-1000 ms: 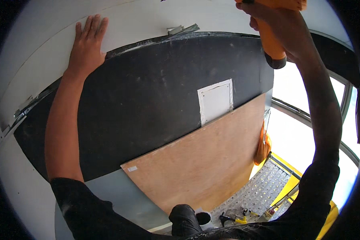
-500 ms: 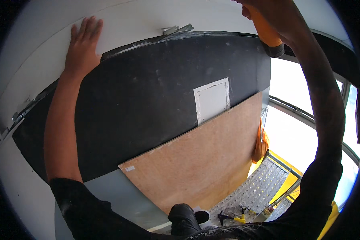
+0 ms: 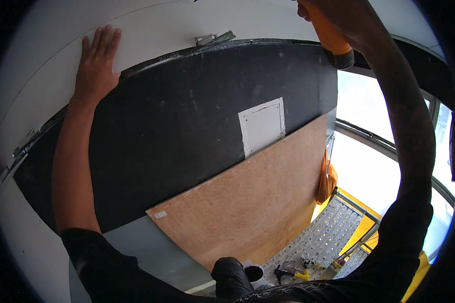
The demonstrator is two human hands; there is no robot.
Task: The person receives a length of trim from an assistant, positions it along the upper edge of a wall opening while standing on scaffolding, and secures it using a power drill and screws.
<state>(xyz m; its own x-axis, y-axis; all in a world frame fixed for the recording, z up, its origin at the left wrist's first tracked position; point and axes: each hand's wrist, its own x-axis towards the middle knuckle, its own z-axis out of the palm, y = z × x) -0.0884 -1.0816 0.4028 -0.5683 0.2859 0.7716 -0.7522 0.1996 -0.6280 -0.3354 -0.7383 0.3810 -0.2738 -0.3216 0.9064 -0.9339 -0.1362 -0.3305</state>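
Above the matte black wall (image 3: pixel 177 111), the left hand (image 3: pixel 97 65) rests open-palmed on the smooth white panel (image 3: pixel 156 30), seemingly bracing, while the right hand (image 3: pixel 346 19) grips a raised orange-and-black tool (image 3: pixel 330 35), apparently needing steadiness.

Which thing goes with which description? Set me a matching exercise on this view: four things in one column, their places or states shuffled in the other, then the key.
Things:
1. orange tool
2. left grip
3. brown board
4. orange bag

Places and states:
A. bears a small white label near its left corner
B. held in the right grip
C. beside the board's right edge
D. open, against the white surface above the black panel

Pairs: 1-B, 2-D, 3-A, 4-C
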